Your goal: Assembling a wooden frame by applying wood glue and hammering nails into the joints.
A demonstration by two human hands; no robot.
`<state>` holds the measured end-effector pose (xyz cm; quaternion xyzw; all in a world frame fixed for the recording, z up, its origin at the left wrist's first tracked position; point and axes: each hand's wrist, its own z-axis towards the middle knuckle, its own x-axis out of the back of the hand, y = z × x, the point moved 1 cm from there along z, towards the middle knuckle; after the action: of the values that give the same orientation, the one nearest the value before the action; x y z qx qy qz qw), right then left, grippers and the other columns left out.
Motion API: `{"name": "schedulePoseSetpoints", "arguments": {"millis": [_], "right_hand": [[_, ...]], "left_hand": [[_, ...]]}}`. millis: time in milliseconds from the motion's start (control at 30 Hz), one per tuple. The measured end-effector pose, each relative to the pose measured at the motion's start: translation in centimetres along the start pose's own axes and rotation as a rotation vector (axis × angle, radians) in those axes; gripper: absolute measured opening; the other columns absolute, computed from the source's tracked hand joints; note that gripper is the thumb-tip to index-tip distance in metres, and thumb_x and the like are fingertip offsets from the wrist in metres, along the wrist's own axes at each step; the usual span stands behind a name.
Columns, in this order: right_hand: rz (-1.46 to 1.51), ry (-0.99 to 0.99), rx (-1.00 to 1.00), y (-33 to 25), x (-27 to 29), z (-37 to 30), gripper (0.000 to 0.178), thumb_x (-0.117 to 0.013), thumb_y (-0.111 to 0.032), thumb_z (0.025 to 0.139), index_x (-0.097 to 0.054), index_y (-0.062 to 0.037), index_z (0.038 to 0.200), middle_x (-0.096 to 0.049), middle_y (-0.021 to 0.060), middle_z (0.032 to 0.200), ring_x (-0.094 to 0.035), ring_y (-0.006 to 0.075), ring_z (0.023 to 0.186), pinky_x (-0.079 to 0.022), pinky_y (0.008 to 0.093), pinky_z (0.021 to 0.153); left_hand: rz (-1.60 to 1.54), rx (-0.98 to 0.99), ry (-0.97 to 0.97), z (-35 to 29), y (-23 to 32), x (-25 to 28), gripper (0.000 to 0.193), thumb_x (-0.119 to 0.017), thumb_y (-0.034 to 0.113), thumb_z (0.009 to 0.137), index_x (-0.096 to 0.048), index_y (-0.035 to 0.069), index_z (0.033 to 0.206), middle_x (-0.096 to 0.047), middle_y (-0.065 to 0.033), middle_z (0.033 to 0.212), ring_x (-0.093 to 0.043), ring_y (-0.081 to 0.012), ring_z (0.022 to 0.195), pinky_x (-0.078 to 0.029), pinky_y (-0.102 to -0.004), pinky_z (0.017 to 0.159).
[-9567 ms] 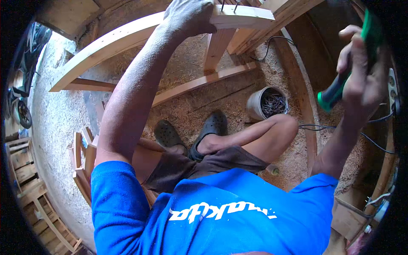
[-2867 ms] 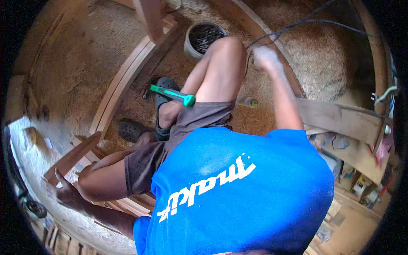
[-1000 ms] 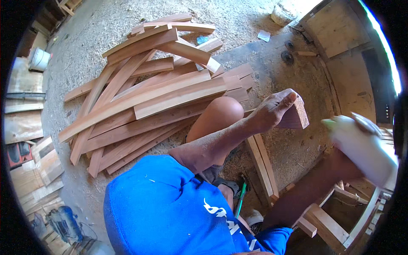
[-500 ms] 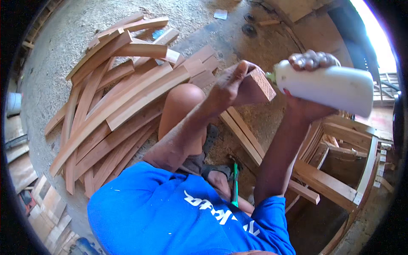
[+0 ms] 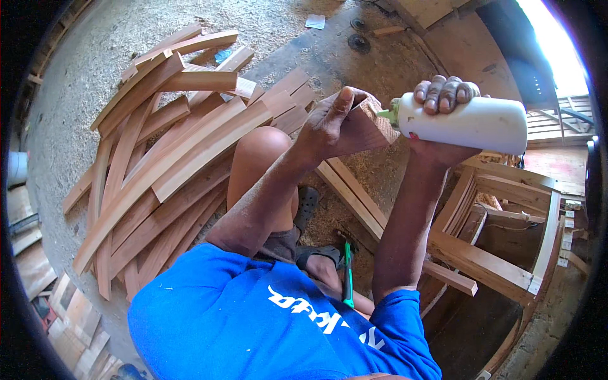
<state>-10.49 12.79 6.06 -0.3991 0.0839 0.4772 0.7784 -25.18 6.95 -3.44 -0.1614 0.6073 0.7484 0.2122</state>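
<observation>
My left hand (image 5: 324, 128) grips a short block of reddish wood (image 5: 368, 130), its sawn end turned to the right. In my right hand (image 5: 443, 95) lies a white squeeze glue bottle (image 5: 487, 121), tipped on its side, fingers wrapped over the top. The bottle's pale green nozzle (image 5: 387, 114) points left and meets, or nearly meets, the end of the block. Whether glue is coming out is too small to tell.
A heap of curved wooden pieces (image 5: 190, 145) lies left of my knee. At right stands a wooden frame (image 5: 481, 266) with open bays. A green-handled tool (image 5: 348, 278) is beside my foot. Two straight strips (image 5: 354, 190) and sawdust lie on the floor (image 5: 272, 25).
The glue bottle has moved left, bringing its nozzle to the end face of the wood block. The block and my left hand have shifted slightly left. The whole view has shifted a little too.
</observation>
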Motion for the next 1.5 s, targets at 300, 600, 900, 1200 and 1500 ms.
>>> {"name": "schedulePoseSetpoints", "arguments": {"millis": [300,600,900,1200,1500], "right_hand": [[-0.079,-0.063,-0.019,-2.9,0.2,-1.5,0.046,-0.047,-0.049,0.099,-0.059,-0.0043,0.096,-0.06,0.0093,0.076,-0.062,0.0248,0.072,-0.049,0.0422,0.076],[-0.108,0.148,0.063,-6.5,1.4,-3.5,0.063,-0.06,-0.057,0.085,-0.058,0.0014,0.108,-0.064,0.0178,0.091,-0.064,0.0315,0.081,-0.051,0.0473,0.08],[-0.644,0.356,0.291,-33.8,-0.7,-17.5,0.052,-0.046,-0.052,0.093,-0.059,-0.0041,0.108,-0.061,0.0139,0.095,-0.056,0.0293,0.093,-0.043,0.0462,0.091],[-0.748,0.673,0.458,-45.7,0.4,-29.8,0.053,-0.048,-0.053,0.095,-0.062,-0.0022,0.099,-0.065,0.0151,0.08,-0.065,0.0328,0.075,-0.052,0.048,0.08],[-0.652,0.627,0.478,-45.8,3.3,-32.8,0.046,-0.047,-0.045,0.093,-0.065,-0.0024,0.089,-0.062,0.0118,0.072,-0.059,0.0268,0.066,-0.047,0.0398,0.072]], "left_hand": [[0.062,0.053,-0.067,-0.3,0.7,-0.4,0.061,-0.027,0.049,0.109,-0.058,-0.002,0.122,-0.065,-0.0117,0.111,-0.062,-0.0161,0.102,-0.048,-0.0305,0.095],[0.292,-0.086,-0.011,-0.2,-1.4,0.7,0.058,-0.031,0.047,0.109,-0.058,0.0,0.129,-0.067,-0.0102,0.112,-0.062,-0.018,0.1,-0.048,-0.0313,0.091],[0.582,-0.254,-0.08,1.7,-4.7,1.3,0.055,-0.089,0.004,0.071,-0.056,0.008,0.114,-0.06,-0.0137,0.128,-0.057,-0.0266,0.123,-0.05,-0.0396,0.103],[0.876,-0.174,-0.029,2.8,-4.9,3.9,0.056,-0.088,0.011,0.077,-0.056,0.003,0.123,-0.062,-0.0097,0.121,-0.058,-0.0166,0.105,-0.05,-0.033,0.087],[0.853,-0.081,-0.005,2.5,-3.5,2.5,0.055,-0.085,0.012,0.081,-0.056,-0.004,0.125,-0.064,-0.0129,0.121,-0.059,-0.0196,0.109,-0.047,-0.0329,0.096]]}}
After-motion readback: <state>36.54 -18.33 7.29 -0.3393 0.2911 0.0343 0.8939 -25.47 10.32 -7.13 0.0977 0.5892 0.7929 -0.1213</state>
